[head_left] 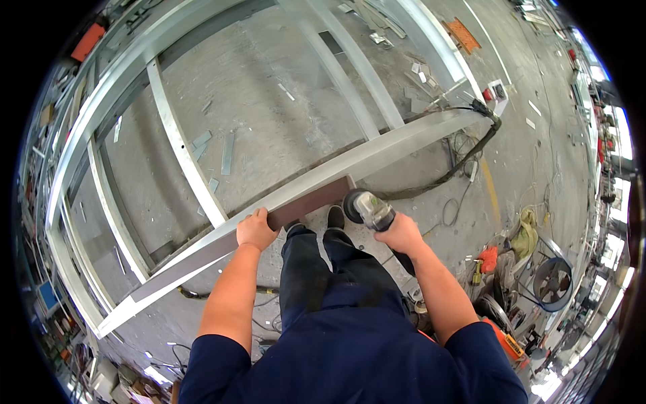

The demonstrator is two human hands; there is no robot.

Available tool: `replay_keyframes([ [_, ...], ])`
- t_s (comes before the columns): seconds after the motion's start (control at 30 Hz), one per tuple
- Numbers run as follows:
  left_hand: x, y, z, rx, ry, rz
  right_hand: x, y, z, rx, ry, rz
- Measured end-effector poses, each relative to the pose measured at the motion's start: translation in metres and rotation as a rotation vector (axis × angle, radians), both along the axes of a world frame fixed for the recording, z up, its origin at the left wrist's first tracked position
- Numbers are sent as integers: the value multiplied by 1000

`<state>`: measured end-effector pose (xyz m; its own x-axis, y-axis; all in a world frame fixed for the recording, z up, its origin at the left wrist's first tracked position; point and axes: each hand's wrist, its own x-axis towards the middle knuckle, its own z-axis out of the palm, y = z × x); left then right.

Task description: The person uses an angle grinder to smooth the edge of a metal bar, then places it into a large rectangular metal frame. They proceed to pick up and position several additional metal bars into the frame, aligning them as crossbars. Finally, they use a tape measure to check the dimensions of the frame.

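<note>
Angle grinder (369,209) gripped by fingers (383,236) of right hand (402,237); brown bar (311,201) along metal frame (397,146) apparently clasped by those of left hand (256,231).

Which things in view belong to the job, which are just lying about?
In the job:
- grey-and-black handheld angle grinder, in the right hand
- long flat brown strip, at the left hand
- large silver metal frame alongside it

Apparently lying about:
- flat orange piece
- round dark fan
- loose thin grey strips
</note>
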<state>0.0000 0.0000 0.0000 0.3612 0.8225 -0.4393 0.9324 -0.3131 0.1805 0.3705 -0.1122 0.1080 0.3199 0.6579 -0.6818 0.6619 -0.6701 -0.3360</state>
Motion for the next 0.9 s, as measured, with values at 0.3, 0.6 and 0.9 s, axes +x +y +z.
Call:
replay_keyframes([
  [0.3, 4, 11, 31, -123, 4, -57, 58, -88, 47, 149, -97, -316],
  [0.6, -135, 5, 65, -295, 212, 9, 83, -124, 80, 315, -125, -457],
  [0.9, -109, 110, 346, 440, -235, 433, 105, -145, 60, 376, -2, -566],
])
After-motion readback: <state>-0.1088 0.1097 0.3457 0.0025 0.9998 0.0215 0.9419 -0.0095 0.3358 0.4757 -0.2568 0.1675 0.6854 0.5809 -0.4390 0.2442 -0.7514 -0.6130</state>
